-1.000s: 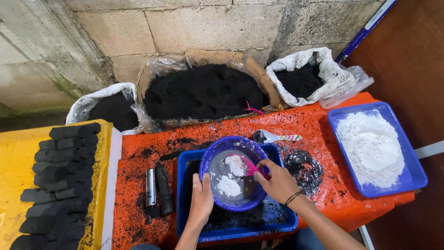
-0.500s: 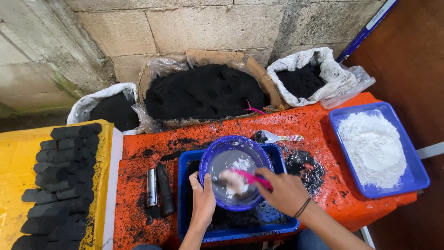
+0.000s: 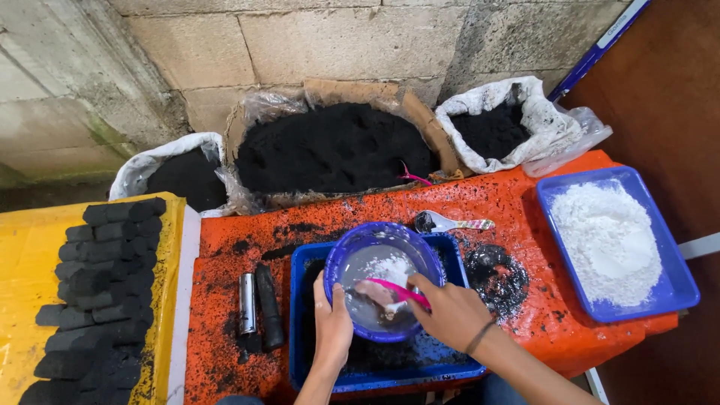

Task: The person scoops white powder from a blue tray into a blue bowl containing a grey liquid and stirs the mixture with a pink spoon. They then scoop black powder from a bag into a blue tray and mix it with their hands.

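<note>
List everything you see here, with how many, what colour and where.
bowl: 1, blue, in the blue tray, holds white paste
pink spoon: 1, in the bowl
blue tray: 1, front centre
white powder tray: 1, blue, right
scoop: 1, behind the bowl
metal tube: 1, silver, left of the tray
black rod: 1, beside the tube
briquettes: many, black, on the yellow surface
black powder sacks: 3, at the wall
left hand: on the bowl's rim
right hand: holds the spoon

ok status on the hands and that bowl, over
Left hand grips the blue bowl rim. Right hand holds a pink spoon in the white mix. Bowl sits over the blue tray; nothing in the way.
</note>
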